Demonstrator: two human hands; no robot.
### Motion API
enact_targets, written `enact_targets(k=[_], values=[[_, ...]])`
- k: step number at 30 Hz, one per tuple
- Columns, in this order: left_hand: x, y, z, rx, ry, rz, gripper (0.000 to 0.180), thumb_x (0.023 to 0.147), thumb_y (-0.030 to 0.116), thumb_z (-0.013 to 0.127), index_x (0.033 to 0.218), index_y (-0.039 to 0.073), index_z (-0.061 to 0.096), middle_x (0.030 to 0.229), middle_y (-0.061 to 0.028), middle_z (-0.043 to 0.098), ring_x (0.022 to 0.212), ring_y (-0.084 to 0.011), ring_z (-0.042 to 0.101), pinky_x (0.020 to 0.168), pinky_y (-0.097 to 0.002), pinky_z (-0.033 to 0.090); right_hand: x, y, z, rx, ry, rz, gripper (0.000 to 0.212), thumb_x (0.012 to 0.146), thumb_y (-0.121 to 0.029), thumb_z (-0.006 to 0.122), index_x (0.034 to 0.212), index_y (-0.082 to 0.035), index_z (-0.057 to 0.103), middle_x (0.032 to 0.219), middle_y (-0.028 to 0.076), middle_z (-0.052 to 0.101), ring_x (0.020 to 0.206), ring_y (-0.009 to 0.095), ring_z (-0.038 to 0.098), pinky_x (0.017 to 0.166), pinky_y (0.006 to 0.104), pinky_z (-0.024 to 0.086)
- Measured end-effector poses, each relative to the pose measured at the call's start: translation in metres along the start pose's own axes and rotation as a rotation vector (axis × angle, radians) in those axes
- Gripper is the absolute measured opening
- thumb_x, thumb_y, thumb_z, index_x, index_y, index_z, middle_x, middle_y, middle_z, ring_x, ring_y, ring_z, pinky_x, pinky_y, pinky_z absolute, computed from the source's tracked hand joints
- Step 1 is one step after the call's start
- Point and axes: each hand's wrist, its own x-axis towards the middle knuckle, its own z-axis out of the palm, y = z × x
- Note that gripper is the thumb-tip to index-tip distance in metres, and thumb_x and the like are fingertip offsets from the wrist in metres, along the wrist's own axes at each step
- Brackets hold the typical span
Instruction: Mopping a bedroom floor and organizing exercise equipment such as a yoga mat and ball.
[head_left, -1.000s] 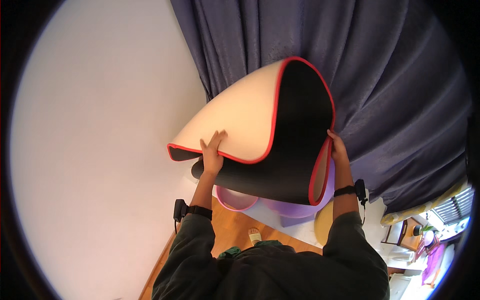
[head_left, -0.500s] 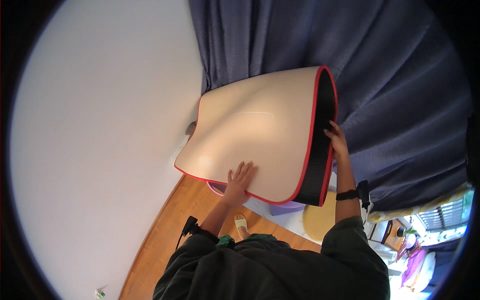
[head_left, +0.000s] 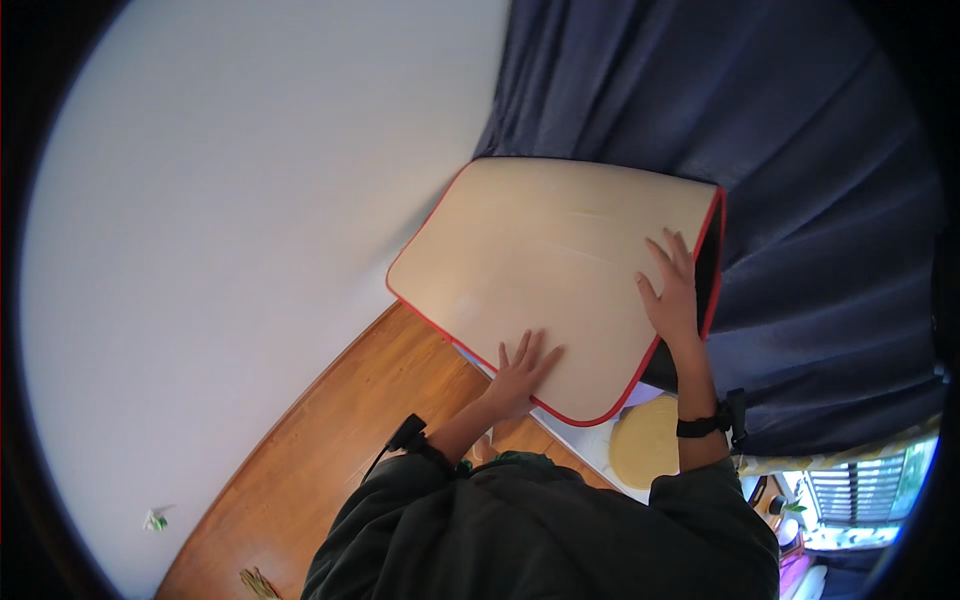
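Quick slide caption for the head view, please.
Left hand and right hand, fingers spread, rest on a red-edged beige mat by a dark curtain.

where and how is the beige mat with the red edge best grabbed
Probably by its red right edge, coming from the right: the mat bends over there and a dark gap opens between its layers. The flat beige top under the left hand and right hand offers little to pinch.

Beige mat [head_left: 540, 255], red edging [head_left: 582, 424], black underside [head_left: 710, 255], navy curtain [head_left: 810, 180], whitish wall [head_left: 250, 250], orange-brown floor [head_left: 330, 430]
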Motion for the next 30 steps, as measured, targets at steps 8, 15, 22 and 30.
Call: enact_targets(k=[8, 15, 22, 30], values=[[-0.057, -0.022, 0.002, 0.019, -0.057, -0.165, 0.110, 0.072, 0.017, 0.080, 0.155, 0.028, 0.009, 0.159, -0.0223, 0.005, 0.146, -0.0419, 0.011, 0.103, -0.0754, 0.023, -0.041, 0.005, 0.059, -0.458, -0.725, 0.176, 0.060, 0.093, -0.047, 0.052, 0.144, -0.018, 0.042, 0.155, 0.014, 0.030, 0.145, 0.036, 0.022, 0.112, 0.0673, 0.014], [-0.269, -0.098, 0.044, -0.112, 0.107, -0.441, 0.095, 0.079, 0.040, 0.071, 0.154, 0.023, 0.015, 0.156, -0.0239, 0.018, 0.144, -0.0440, 0.016, 0.109, -0.0674, 0.021, -0.047, -0.038, 0.078, -0.554, -0.688, 0.172, 0.061, 0.095, -0.048, 0.048, 0.148, -0.020, 0.037, 0.157, 0.014, 0.025, 0.146, 0.036, 0.018, 0.111, 0.0691, 0.012], [-0.562, -0.100, 0.087, -0.267, 0.000, -1.120, 0.104, 0.073, 0.047, 0.078, 0.153, 0.015, 0.020, 0.151, -0.0297, 0.025, 0.140, -0.0463, 0.025, 0.111, -0.0555, 0.029, -0.047, 0.007, 0.082, -0.698, -0.647, 0.199, 0.060, 0.097, -0.049, 0.044, 0.150, -0.023, 0.033, 0.158, 0.011, 0.023, 0.147, 0.034, 0.018, 0.110, 0.0704, 0.013], [-0.773, 0.014, 0.172, -0.386, -0.027, -1.668, 0.104, 0.074, 0.044, 0.077, 0.154, 0.013, 0.016, 0.155, -0.0234, 0.023, 0.142, -0.0405, 0.027, 0.112, -0.0499, 0.032, -0.013, -0.102, 0.082, -0.654, -0.545, 0.095, 0.060, 0.096, -0.044, 0.050, 0.150, -0.023, 0.034, 0.158, 0.012, 0.023, 0.148, 0.031, 0.016, 0.108, 0.0715, 0.017]])
